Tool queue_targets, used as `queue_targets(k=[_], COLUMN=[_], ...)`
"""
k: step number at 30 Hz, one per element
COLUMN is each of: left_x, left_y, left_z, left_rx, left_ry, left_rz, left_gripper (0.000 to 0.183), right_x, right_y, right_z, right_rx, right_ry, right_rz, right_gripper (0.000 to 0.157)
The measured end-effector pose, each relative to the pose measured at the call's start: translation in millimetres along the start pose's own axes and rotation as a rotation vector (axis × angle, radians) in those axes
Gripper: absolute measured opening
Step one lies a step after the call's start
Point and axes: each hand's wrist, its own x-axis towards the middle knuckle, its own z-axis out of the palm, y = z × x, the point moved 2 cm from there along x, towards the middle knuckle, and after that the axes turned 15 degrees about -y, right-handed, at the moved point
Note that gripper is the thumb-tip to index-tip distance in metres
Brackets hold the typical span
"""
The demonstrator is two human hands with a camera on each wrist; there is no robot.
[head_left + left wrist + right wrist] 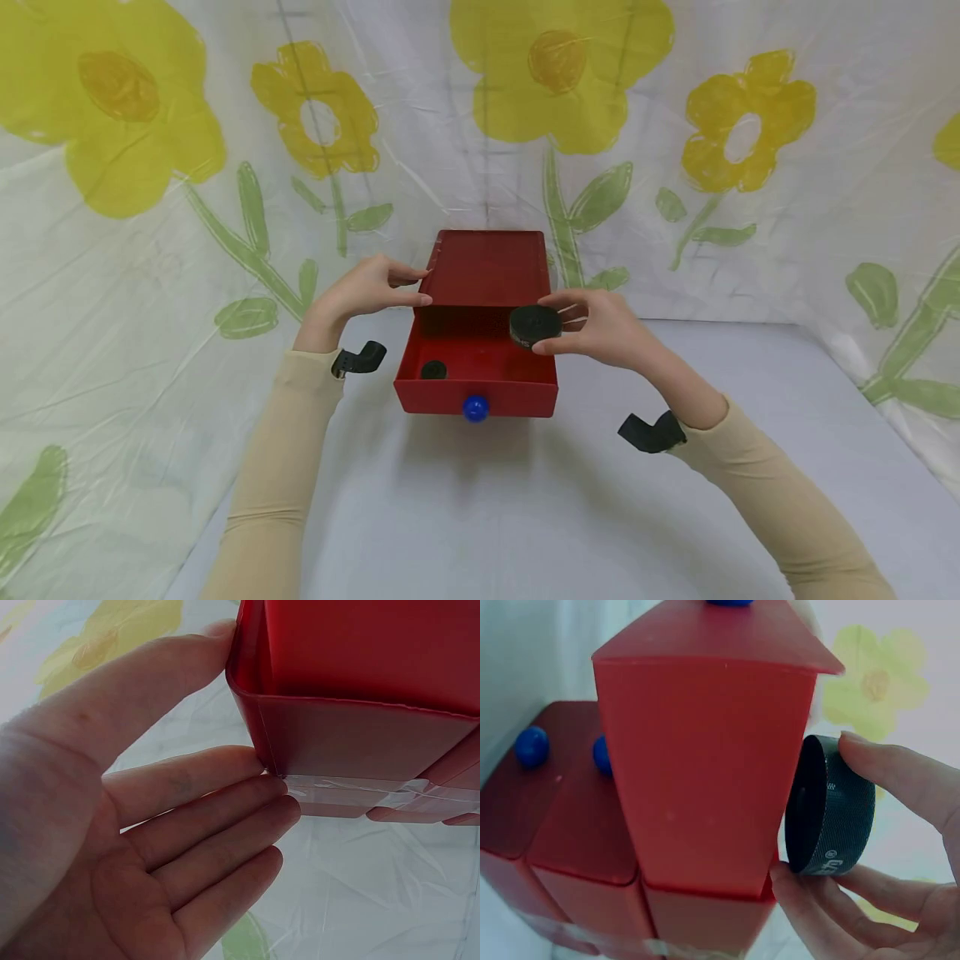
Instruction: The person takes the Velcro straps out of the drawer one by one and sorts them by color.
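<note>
Flowered sheet (420, 183): hung behind the work area, yellow blooms.
White table (480, 517): spread beneath everything.
Red drawer unit (489, 267): three stacked tiers revealed by the right wrist view; lower two hidden in the head view. Clear tape on its sides caught by the wrist views.
Top drawer (525, 400): extended toward the wearer.
Left hand (360, 290): fingers extended side by side, thumb spread apart; unit's front left edge touched by thumb and fingertips.
Right hand (603, 329): reached in from the right, black round cap (534, 323) clamped between thumb and fingers.
Cap pose: held just above drawer's right rim; flat face up, hollow side down, wide axis roughly level. Hollow shown only in the right wrist view.
Small black disc (433, 370): laid in drawer's front left corner, seen in head view only.
Blue knob (476, 408): fixed mid-front of drawer.
</note>
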Motion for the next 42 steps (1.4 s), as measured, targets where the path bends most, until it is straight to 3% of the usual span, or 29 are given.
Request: queue_targets(k=[19,42], left_x=[0.6,1.1], left_y=[0.7,0.3], left_z=[0.3,0.5], left_rx=[0.003,0.008], left_ry=[0.005,0.004], left_rz=[-0.014,-0.008], left_gripper=[0.062,0.061], right_x=[-17,-24], right_y=[34,97], right_z=[-24.1,-24.2], right_rx=[0.036,0.022], right_ry=[0.077,0.078], right_rz=[0.059,0.213], right_gripper=[0.059,0.069])
